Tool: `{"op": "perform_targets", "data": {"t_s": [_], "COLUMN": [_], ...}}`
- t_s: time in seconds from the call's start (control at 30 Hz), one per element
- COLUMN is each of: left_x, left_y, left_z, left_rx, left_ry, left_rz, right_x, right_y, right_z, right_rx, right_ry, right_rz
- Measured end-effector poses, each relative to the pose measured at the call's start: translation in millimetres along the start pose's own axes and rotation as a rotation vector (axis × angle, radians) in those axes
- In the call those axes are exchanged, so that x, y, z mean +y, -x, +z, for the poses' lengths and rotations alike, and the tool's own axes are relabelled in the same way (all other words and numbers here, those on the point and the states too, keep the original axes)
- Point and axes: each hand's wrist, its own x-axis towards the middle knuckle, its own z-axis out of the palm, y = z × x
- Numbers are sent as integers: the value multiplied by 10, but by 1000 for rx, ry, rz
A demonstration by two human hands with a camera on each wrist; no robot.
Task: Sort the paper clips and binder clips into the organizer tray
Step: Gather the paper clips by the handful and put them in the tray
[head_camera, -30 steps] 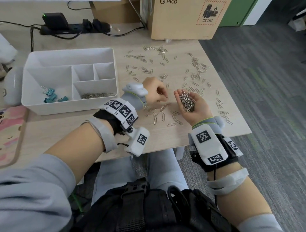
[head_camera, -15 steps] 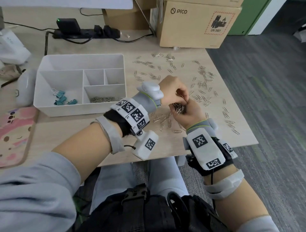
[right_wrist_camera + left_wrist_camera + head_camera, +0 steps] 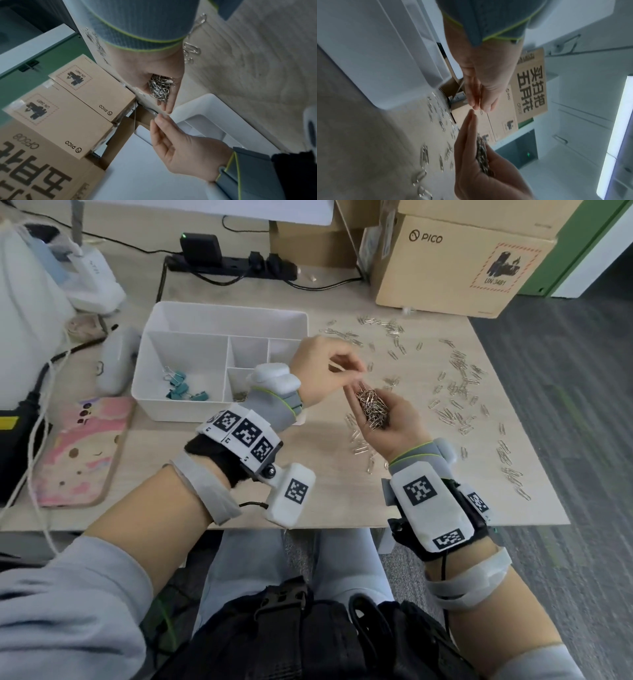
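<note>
My right hand (image 3: 400,422) is cupped palm up above the table and holds a pile of silver paper clips (image 3: 371,407), also seen in the right wrist view (image 3: 160,86). My left hand (image 3: 358,373) hovers just beyond the right fingertips. Its fingers are straight with the thumb close alongside, and I see nothing clearly held in them. The white organizer tray (image 3: 226,309) stands to the left. Teal binder clips (image 3: 185,392) lie in its large left compartment and some paper clips (image 3: 239,397) in the front one. Many loose paper clips (image 3: 459,392) are scattered over the table.
A PICO cardboard box (image 3: 459,265) stands at the back right and a black power strip (image 3: 233,263) with cables at the back. A pink pad (image 3: 82,450) lies front left, a white device (image 3: 116,361) beside the tray. The table ends just right of the clips.
My left hand went from the table onto the right palm's pile, then lifted off it toward the tray. The right hand stayed cupped with the clips.
</note>
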Motion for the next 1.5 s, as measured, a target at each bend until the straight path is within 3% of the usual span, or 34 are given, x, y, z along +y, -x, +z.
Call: {"op": "perform_targets", "data": {"t_s": [0.17, 0.27, 0.4, 0.5, 0.6, 0.77, 1.03, 1.33, 1.5], "left_x": [-277, -364, -474, -549, -561, -602, -636, -585, -487], "left_y": [231, 358, 508, 569, 575, 600, 615, 614, 610], "left_z": [-459, -647, -837, -903, -898, -883, -868, -848, -860], "left_rx": [267, 336, 254, 127, 82, 96, 104, 124, 306], "left_ry": [-9, -60, -227, -247, -262, -251, -267, -260, -133], "left_rz": [-104, -150, -243, -281, -279, -250, -232, -226, -217], "right_x": [271, 379, 549, 694, 748, 791, 772, 639, 607], "right_y": [2, -11, -53, -109, -144, -164, -235, -93, -84], "right_z": [243, 345, 481, 566, 607, 694, 702, 657, 581], "right_rx": [-70, -98, -136, -161, -142, -100, -48, -119, -61], "right_ry": [44, 63, 135, 224, 286, 294, 317, 327, 530], "right_rz": [63, 88, 133, 187, 235, 303, 262, 218, 29]}}
